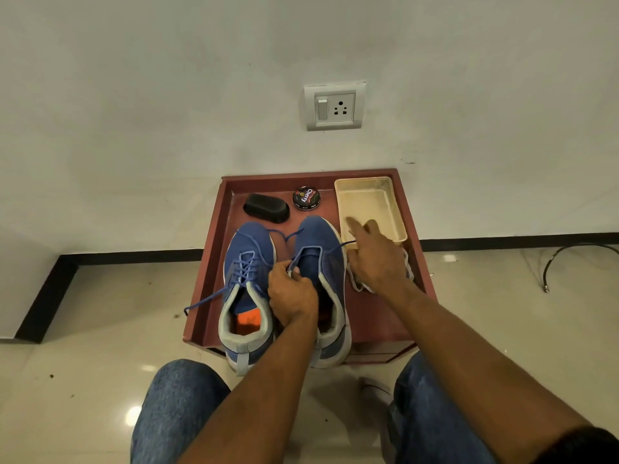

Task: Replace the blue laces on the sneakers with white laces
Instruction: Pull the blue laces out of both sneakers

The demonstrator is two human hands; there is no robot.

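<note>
The blue lace of the right sneaker is pinched in the curled fingers of the left hand, over the shoe's tongue. The right hand is held spread, fingers straight, above the white laces lying beside that sneaker on the red tray; the left sneaker is seen fully laced, beside its pair

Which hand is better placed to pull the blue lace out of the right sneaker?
Left. The left hand already pinches the blue lace at the right sneaker; the right hand hovers open beside it, over the white laces.
</note>
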